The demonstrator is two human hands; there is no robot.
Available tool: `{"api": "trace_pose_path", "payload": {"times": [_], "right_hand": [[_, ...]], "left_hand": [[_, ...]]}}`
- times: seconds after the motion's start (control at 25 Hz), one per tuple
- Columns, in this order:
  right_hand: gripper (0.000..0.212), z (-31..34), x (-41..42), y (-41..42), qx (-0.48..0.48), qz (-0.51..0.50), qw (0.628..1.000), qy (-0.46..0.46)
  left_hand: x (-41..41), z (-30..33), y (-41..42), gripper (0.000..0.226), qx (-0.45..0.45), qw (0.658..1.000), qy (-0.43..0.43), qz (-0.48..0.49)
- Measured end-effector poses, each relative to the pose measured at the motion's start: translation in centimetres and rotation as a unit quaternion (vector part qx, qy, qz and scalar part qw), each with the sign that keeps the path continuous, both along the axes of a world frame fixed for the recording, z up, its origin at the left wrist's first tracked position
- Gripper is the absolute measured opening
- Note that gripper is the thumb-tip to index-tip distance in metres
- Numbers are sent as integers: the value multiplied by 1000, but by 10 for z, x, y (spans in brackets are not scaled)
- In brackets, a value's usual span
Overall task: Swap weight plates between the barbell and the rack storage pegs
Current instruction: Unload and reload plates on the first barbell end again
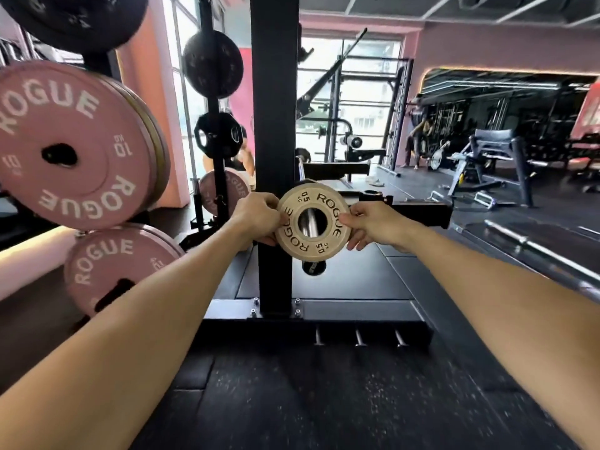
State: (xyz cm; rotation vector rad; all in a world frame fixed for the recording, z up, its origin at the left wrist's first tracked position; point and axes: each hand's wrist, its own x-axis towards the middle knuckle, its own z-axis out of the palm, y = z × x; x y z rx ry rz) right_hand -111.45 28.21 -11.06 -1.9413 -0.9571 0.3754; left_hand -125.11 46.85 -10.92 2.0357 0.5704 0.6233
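Grey exercise machine (493, 164) on black rubber floor (324, 401)

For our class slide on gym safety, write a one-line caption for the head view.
Both hands, left hand and right hand, hold a small plate at the barbell end.

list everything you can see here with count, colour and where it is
small change plate: 1, tan with black ROGUE and 0.5 lettering, centre, held up with the barbell sleeve showing through its hole
barbell sleeve: 1, silver, behind the plate's hole
rack upright: 1, black, centre, bolted to a base
large pink plates: 2 plain to see, pink with white ROGUE lettering, on storage pegs at left, more stacked behind them
black plates: at least 3, black, upper left and on a farther post
bench machine: 1, grey and black, right background
floor: black rubber, bottom
left hand: 1, grips the small plate's left edge
right hand: 1, grips its right edge
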Motion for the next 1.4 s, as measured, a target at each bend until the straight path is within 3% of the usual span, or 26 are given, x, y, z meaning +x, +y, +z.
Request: {"api": "trace_pose_path", "payload": {"times": [0.32,0.56,0.8,0.92,1.4], "right_hand": [[18,-72,16,0,-37,-12,999,23],[17,-102,33,14,-29,-30,999,29],[19,-110,47,14,-35,-4,999,-34],[10,-119,41,18,10,-37,996,-81],[16,-124,135,96,20,-93,987,-127]], "left_hand": [[17,-67,0,11,0,998,67,2],[36,-99,9,19,34,999,33,18],[46,-114,17,19,121,992,19,34],[43,-120,11,16,185,981,-2,63],[154,-122,81,11,191,977,21,94]]}}
